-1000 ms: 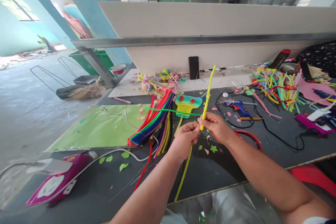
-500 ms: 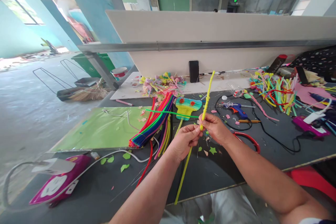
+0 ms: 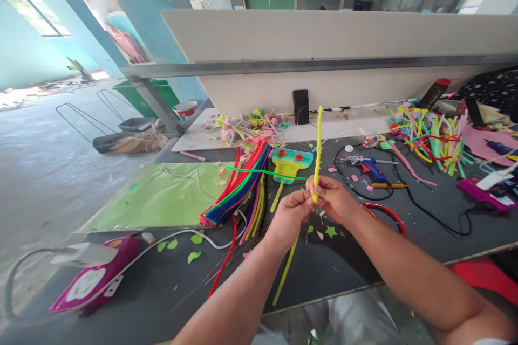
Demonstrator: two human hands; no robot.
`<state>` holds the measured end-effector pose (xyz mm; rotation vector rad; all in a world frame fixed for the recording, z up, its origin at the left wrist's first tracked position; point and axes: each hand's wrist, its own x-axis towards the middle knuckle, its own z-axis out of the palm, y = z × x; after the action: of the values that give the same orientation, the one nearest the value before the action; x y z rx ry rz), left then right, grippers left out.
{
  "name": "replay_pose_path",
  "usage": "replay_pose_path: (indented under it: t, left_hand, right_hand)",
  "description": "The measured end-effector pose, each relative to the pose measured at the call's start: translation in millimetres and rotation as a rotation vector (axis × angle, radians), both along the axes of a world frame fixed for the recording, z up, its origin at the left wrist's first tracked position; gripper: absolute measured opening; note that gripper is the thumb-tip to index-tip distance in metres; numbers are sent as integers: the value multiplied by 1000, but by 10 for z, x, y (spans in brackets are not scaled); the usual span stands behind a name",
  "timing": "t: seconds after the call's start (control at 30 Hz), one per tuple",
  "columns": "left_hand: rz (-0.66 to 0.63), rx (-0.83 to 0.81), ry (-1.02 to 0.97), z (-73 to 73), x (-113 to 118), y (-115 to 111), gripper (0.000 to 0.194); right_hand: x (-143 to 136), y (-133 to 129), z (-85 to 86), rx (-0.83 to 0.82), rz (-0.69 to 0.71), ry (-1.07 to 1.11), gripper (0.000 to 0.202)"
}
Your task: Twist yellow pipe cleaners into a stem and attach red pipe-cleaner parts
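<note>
A yellow pipe cleaner (image 3: 318,145) stands nearly upright, with knotted coils partway along it and its lower end between my hands. My right hand (image 3: 336,198) is closed, pinching it near the bottom. My left hand (image 3: 290,216) is closed too, thumb and fingers pressed together beside the right fingertips; a long yellow strand (image 3: 286,269) runs down from it towards the table's front edge. From the joined fingertips a green pipe cleaner (image 3: 259,171) reaches left. Behind the hands lies a flat blue-and-yellow fuzzy piece (image 3: 289,164) with two red dots, crossed by the green strand.
To the left is a bundle of coloured pipe cleaners (image 3: 238,188) on a green sheet pack (image 3: 145,199). At right lie a blue glue gun (image 3: 372,168), red-handled scissors (image 3: 390,215) and a pile of pipe cleaners (image 3: 435,137). A phone (image 3: 300,107) leans at the back; cords cross the table.
The yellow pipe cleaner has turned from a rightward lean to nearly upright. Both hands stay together at its lower end, and the view has shifted slightly.
</note>
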<state>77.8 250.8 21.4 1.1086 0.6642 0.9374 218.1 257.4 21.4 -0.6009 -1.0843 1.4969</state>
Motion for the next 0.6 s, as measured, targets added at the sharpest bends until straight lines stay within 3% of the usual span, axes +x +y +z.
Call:
replay_pose_path:
  t: [0.23, 0.6]
  left_hand:
    - [-85, -98, -60, 64, -38, -19, 27]
    - [2, 145, 143, 47, -64, 7, 28]
  right_hand:
    - [-10, -34, -2, 9, 30, 26, 23]
    - [56, -19, 50, 81, 73, -37, 18]
